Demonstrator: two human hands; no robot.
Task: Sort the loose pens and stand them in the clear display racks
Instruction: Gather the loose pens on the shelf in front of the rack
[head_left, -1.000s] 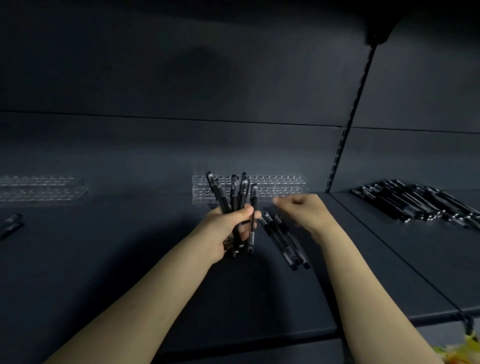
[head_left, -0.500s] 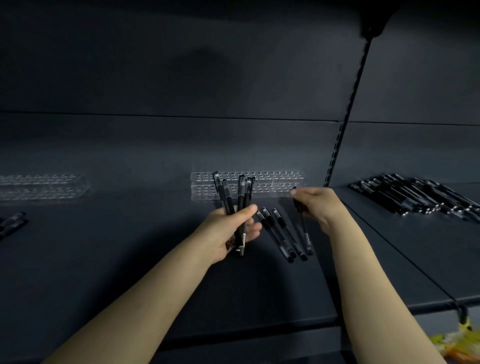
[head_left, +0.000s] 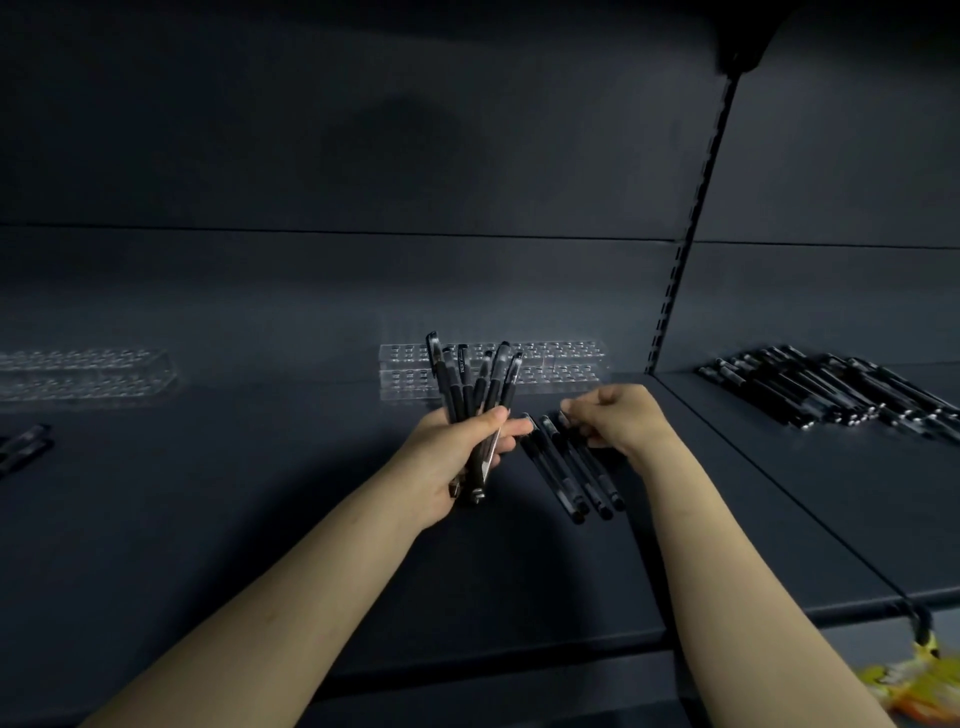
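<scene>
At nine o'clock, one clear rack (head_left: 83, 374) at the back of the shelf (head_left: 260, 519), two loose pens (head_left: 23, 447) lying at its seven. At centre, left hand (head_left: 457, 457), fingers wrapped tight round a bundle of six pens (head_left: 467, 384), caps fanned toward twelve. Behind at twelve, a second clear rack (head_left: 550, 369). Just at three of the bundle, three pens (head_left: 571, 478) flat on the shelf. Right hand (head_left: 613, 421) curled over their top ends; pinching or only touching, impossible to tell. At two o'clock, a heap of pens (head_left: 831, 395), beyond counting.

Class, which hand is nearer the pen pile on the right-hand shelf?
Right. The right hand lies left of the pen pile; the left hand, gripping other pens, is farther left.
</scene>
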